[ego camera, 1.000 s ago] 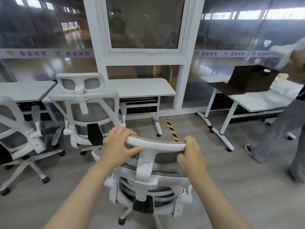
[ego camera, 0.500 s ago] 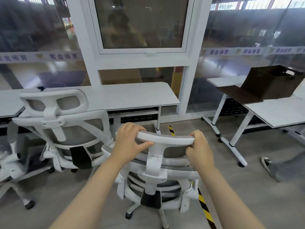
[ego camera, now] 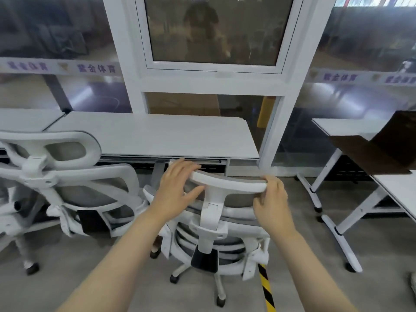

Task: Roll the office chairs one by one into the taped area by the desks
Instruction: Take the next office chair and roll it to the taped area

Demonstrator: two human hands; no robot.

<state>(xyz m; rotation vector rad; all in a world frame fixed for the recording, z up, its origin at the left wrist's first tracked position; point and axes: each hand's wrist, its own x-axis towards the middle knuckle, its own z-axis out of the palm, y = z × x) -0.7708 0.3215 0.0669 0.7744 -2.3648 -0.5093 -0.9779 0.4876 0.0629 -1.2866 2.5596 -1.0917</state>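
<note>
A white office chair with grey mesh (ego camera: 211, 235) stands right in front of me, its back toward me, close to the white desk (ego camera: 157, 136). My left hand (ego camera: 177, 190) lies over the left end of its headrest (ego camera: 227, 183), fingers on top and thumb underneath, in a loose hold. My right hand (ego camera: 272, 199) is curled around the headrest's right end. A strip of yellow-and-black tape (ego camera: 266, 289) runs on the floor under the chair's right side.
A second white chair (ego camera: 67, 176) stands just left of mine, almost touching it, and part of a third chair (ego camera: 13, 221) shows at the far left. To the right stands another desk (ego camera: 396, 194) with a brown cardboard box (ego camera: 382, 145). A glass partition rises behind the desks.
The chair and I have moved forward to the desk, alongside the left chair. The tape strip now lies under the chair's right side. The person at the right has left the view.
</note>
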